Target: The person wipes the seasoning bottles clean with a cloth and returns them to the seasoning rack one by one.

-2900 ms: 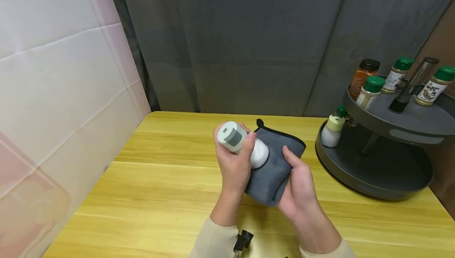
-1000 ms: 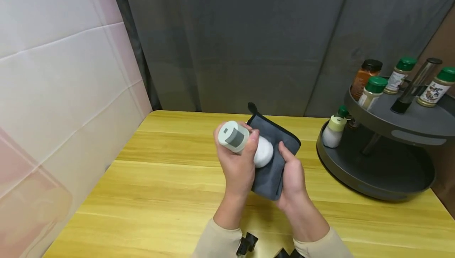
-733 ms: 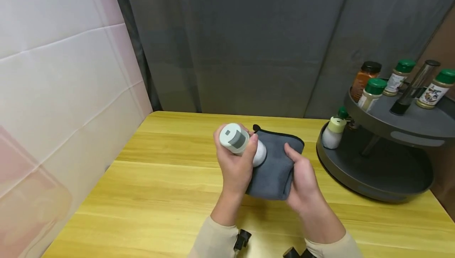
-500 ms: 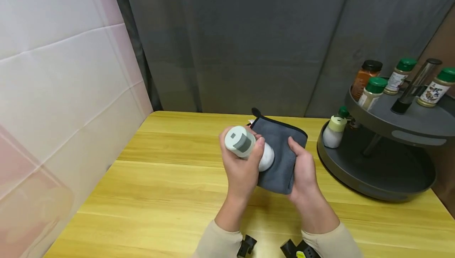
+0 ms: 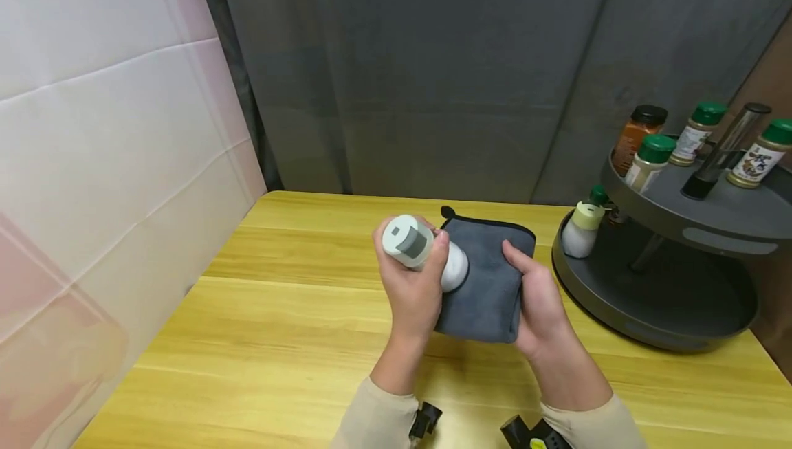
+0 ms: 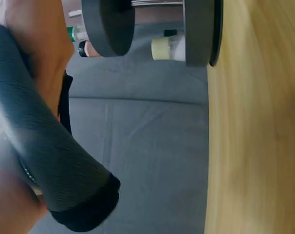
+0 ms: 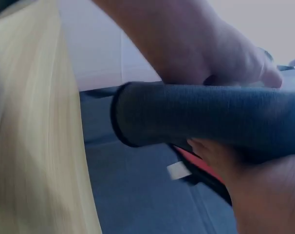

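In the head view my left hand [image 5: 410,291] grips a salt shaker [image 5: 455,267] with white contents and a pale green cap, tilted so the cap points up and left toward me. My right hand [image 5: 543,301] holds a grey cloth [image 5: 485,291] with black edging and a hanging loop, thumb on top and fingers hidden behind. The shaker's lower end lies against the cloth. Both wrist views show the cloth bent into a curve, as the cloth [image 6: 50,146] in the left wrist view crosses diagonally. A red patch and white tag [image 7: 178,170] show beneath it in the right wrist view.
A dark two-tier turntable [image 5: 674,298] stands on the wooden table [image 5: 278,339] at right. Its upper tier holds an orange-filled jar [image 5: 632,143], green-capped spice jars [image 5: 693,139] and a dark-topped clear tube [image 5: 730,143]. A yellow-capped shaker [image 5: 580,237] is on the lower tier. Grey curtain behind.
The shaker and left hand have shifted slightly up and left over the last half second. The cloth lies more squarely, its loop lower, and the right hand has moved a little right and down.
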Demonstrator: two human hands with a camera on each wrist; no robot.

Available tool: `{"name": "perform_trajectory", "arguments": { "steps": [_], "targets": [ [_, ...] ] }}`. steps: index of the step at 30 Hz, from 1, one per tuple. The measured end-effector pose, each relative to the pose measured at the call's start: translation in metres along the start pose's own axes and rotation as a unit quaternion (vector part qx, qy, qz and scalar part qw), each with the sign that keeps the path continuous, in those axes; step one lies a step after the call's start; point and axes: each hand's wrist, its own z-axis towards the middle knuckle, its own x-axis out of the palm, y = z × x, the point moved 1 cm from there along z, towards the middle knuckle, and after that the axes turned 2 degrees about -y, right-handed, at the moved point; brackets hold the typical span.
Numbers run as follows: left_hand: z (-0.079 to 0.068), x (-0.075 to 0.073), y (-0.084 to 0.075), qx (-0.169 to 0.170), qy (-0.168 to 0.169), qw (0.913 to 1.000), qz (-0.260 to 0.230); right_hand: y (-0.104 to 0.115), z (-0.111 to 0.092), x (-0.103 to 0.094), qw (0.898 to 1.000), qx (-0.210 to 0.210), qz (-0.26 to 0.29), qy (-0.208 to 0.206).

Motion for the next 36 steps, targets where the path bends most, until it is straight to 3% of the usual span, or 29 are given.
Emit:
{"name": "perform_trajectory", "arguments": {
  "steps": [6,14,20,24,33,36],
  "targets": [
    [-0.001,0.006,-0.004,-0.004,0.002,0.9997,-0.022,-0.005,0.007,0.012,0.998,-0.036,0.03,-0.028],
    [0.004,0.0,-0.003,0.015,-0.01,0.9998,-0.011,-0.002,-0.008,0.006,1.0,0.006,-0.01,0.029],
    [0.004,0.003,-0.008,0.013,-0.012,0.9996,-0.023,0.005,-0.005,0.008,1.0,-0.022,0.002,-0.011],
    [0.001,0.008,-0.011,0.01,-0.011,0.9995,-0.026,0.0,0.002,0.014,1.0,-0.015,-0.001,-0.019],
    [0.004,0.001,-0.007,0.02,-0.015,0.9996,-0.013,-0.004,-0.008,0.013,0.999,0.026,-0.002,0.04],
    [0.006,-0.002,-0.007,0.019,-0.022,0.9993,-0.023,0.002,-0.014,0.01,0.999,0.02,-0.011,0.036]
  ]
}}
